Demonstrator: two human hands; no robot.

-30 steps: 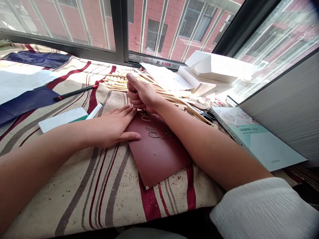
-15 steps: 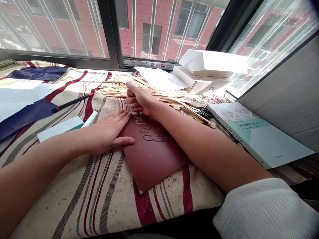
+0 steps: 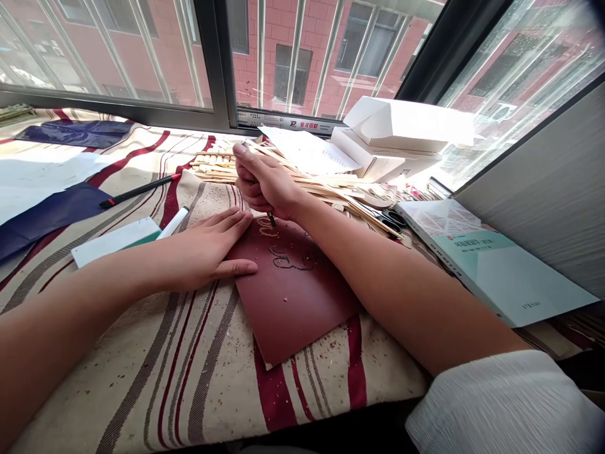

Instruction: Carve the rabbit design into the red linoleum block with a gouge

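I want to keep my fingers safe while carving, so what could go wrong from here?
The carving tool in your right hand works close to the fingers of your left hand, so a slip could cut them. The dark red carving sheet also lies on striped cloth and might shift under pressure.

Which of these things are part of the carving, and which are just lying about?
Part of the carving: right hand gripping a carving tool; left hand pressing on the dark red sheet.

Lying about: black pen; white pen; white card; wooden sticks; scissors; teal book; white boxes.
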